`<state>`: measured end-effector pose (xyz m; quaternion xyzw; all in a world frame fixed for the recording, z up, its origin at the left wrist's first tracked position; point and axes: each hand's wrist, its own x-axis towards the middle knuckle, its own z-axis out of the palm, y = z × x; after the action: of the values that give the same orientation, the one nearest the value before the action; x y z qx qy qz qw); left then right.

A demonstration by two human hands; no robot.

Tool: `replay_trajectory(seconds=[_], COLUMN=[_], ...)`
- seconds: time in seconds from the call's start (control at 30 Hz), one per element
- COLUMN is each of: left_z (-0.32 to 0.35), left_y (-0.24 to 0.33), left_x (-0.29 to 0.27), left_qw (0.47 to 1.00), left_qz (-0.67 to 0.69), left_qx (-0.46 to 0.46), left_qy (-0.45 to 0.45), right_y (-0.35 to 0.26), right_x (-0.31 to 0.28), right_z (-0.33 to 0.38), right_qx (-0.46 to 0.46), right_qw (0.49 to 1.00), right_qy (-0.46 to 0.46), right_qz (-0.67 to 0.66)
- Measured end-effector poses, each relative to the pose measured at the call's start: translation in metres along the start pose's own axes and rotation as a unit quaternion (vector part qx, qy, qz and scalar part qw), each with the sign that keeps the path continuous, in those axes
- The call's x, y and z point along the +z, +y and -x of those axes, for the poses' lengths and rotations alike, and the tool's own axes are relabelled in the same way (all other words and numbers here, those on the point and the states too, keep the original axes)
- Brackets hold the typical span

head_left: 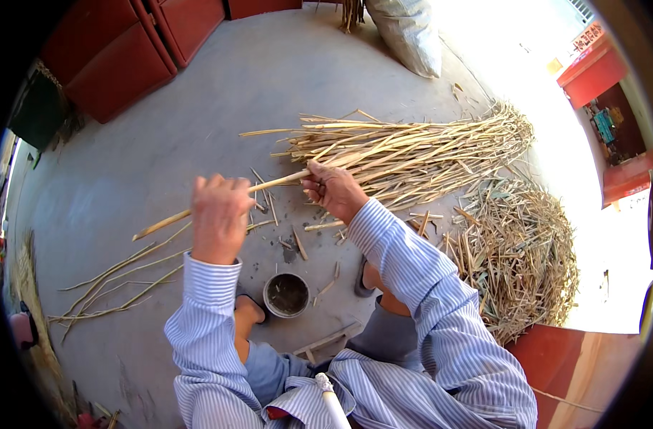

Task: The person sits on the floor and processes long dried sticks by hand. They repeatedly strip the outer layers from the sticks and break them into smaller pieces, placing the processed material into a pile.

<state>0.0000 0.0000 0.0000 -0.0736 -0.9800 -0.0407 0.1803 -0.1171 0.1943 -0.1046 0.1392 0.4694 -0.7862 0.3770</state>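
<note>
My right hand (333, 189) pinches a long, pale dry plant stalk (278, 180) between thumb and fingers. The stalk slants down to the left, its cut end beyond my left hand (220, 218). That hand is closed around it, back upward; motion blurs it and its fingertips are hidden. Just behind my right hand, a thick bundle of dry stalks (412, 146) lies on the floor, overlapping the stalk's far part. Below my hands a round bowl (286, 294) with dark contents, perhaps water, stands between my feet.
A heap of stripped leaves and husks (523, 257) lies at right. Several thin crooked stalks (119, 286) rest at left. Red seats (119, 61) and a pale sack (408, 32) stand farther back. A cigarette (332, 402) juts in at the lower edge.
</note>
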Motion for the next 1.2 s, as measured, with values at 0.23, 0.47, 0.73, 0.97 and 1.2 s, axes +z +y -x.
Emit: replay_trajectory(seconds=[0.23, 0.47, 0.73, 0.97, 1.2], left_z=[-0.006, 0.001, -0.005, -0.006, 0.005], left_y=[-0.005, 0.004, -0.007, -0.048, -0.003], left_x=[0.023, 0.034, 0.023, 0.014, 0.039], left_qw=[0.998, 0.998, 0.859, 0.976, 0.998], left_qz=[0.044, 0.065, 0.395, -0.121, 0.056], left_qx=[-0.013, -0.022, -0.312, -0.109, -0.024], left_qy=[0.042, 0.007, 0.094, 0.146, 0.022], right_y=[-0.010, -0.019, 0.001, 0.014, 0.012], right_x=[0.002, -0.015, -0.010, 0.002, 0.021], right_z=[0.011, 0.010, 0.001, -0.001, 0.005], right_qx=[-0.026, -0.027, 0.007, 0.001, -0.006], right_qw=[0.997, 0.997, 0.999, 1.000, 0.999], right_qy=[0.025, 0.067, 0.039, 0.014, -0.014], right_qz=[-0.074, -0.015, -0.001, 0.017, -0.028])
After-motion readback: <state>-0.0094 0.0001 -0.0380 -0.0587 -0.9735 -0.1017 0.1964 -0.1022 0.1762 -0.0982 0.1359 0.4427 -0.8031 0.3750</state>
